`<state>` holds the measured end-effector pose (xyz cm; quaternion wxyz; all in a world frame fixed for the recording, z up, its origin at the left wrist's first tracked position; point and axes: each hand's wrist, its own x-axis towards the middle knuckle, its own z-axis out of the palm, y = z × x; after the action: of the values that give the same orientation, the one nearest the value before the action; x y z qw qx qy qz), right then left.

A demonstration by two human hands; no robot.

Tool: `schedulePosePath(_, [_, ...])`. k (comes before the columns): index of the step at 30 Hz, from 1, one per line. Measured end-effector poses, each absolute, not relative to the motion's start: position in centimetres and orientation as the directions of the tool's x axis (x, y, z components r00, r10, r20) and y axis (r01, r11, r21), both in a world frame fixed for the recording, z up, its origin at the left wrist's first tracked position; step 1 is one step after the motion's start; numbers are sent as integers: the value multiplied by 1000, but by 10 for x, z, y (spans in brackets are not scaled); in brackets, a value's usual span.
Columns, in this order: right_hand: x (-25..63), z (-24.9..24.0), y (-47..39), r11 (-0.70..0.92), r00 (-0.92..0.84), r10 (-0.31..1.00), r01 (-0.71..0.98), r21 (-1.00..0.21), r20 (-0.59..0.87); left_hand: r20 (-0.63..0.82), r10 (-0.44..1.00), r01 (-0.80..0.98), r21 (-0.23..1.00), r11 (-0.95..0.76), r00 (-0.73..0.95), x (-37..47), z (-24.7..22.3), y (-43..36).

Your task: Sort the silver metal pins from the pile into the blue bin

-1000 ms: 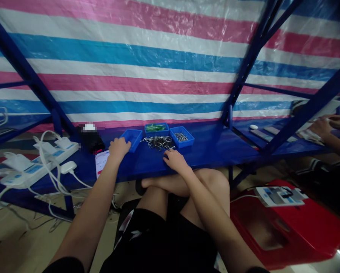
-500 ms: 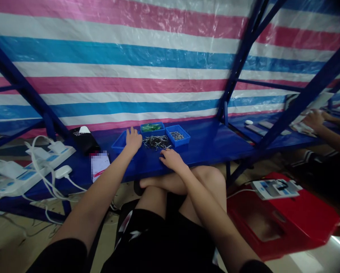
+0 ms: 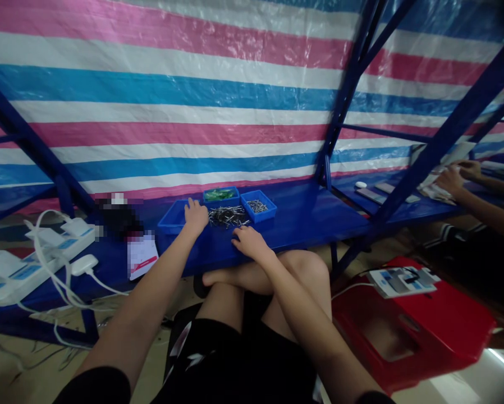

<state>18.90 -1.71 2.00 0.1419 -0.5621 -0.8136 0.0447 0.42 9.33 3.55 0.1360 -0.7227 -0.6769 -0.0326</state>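
A loose pile of thin metal and black pieces [image 3: 227, 216], too small to name, lies on the blue table. At its left edge, beside the left blue tray [image 3: 173, 219], is my left hand [image 3: 196, 217], its fingers slightly bent and apart. My right hand [image 3: 252, 244] rests at the near side of the pile, thumb and fingers apart. Nothing shows in either hand. Behind the pile stands a blue tray of green items [image 3: 221, 194]. Another blue tray with small metal pieces [image 3: 258, 206] is at its right.
White power strips with cables [image 3: 45, 258] lie on the left, near a card [image 3: 142, 257] and a dark pouch [image 3: 119, 219]. Blue frame bars [image 3: 344, 95] rise at the right. A red stool [image 3: 437, 320] stands beside me. Farther right, another person's hands [image 3: 456, 177] handle something pale.
My left hand has come down a little and towards the pile, its fingers less raised. The right hand stays by the pile's near edge. The view has shifted slightly.
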Motion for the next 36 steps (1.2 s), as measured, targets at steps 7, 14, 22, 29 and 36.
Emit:
schedulePosePath(7, [189,19,-17,358,-321,929,903,-237,183,417,909,993,113,-19,-30,7,43,40])
schedulePosePath(14, [184,19,-13,320,-222,930,881,-349,293,306,911,671,617,-411,277,26,2,18])
schedulePosePath(22, [184,21,-12,398,-321,906,866,-301,275,385,884,517,718,-467,264,25,-13,7])
schedulePosePath(29, [182,19,-14,381,-331,915,896,-226,230,357,904,461,778,-426,234,23,-11,10])
schedulePosePath(36, [177,14,-12,425,-373,898,873,-239,234,375,911,290,865,-410,170,19,-9,13])
